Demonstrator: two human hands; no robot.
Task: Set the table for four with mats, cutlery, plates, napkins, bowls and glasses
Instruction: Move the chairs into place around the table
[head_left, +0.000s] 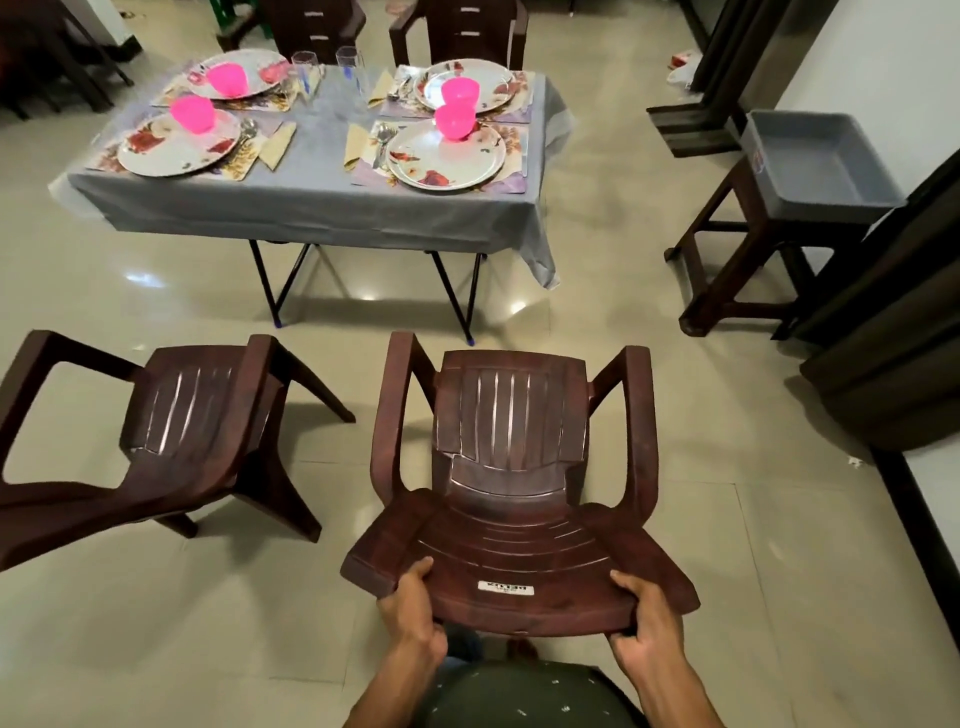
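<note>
Both hands, the left hand (413, 605) and right hand (644, 613), grip the top edge of the brown plastic chair (511, 478), light but stiff and bulky, well short of the laid tabletop (322, 176).

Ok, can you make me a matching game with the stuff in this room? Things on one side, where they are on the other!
Things:
1. pink bowls
2. grey tub
3. chair
4. glasses

Places:
A. on the brown stool
B. held by both hands, left hand and right hand
C. on the plates
D. middle of the table's far side

Pairs: 1-C, 2-A, 3-B, 4-D
</note>
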